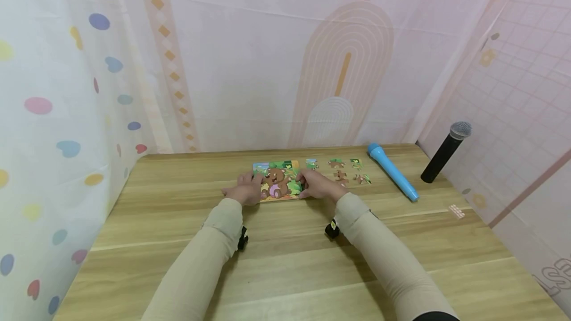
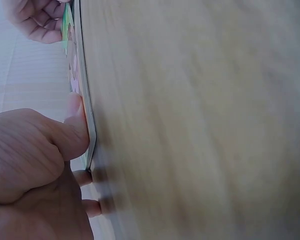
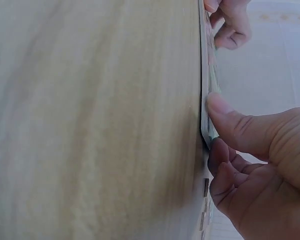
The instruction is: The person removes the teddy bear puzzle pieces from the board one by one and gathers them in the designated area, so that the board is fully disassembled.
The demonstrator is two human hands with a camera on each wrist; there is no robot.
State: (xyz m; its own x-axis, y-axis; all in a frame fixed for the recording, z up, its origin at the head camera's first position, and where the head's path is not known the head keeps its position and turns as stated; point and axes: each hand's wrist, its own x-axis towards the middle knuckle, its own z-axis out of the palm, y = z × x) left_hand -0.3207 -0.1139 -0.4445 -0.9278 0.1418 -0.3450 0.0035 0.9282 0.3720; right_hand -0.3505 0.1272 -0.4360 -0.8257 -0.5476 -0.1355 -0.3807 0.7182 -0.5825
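Note:
A flat puzzle board with a brown bear picture lies on the wooden table. My left hand grips the board's left end and my right hand grips its right end. In the left wrist view the left hand has its thumb on the board's thin edge and fingers curled at the corner. The right wrist view shows the right hand holding the board edge the same way. Whether the board is off the table I cannot tell.
Several loose puzzle pieces lie just right of the board. Beyond them are a blue toy microphone lying on the table and a black microphone leaning at the right wall. Fabric walls close the left, back and right.

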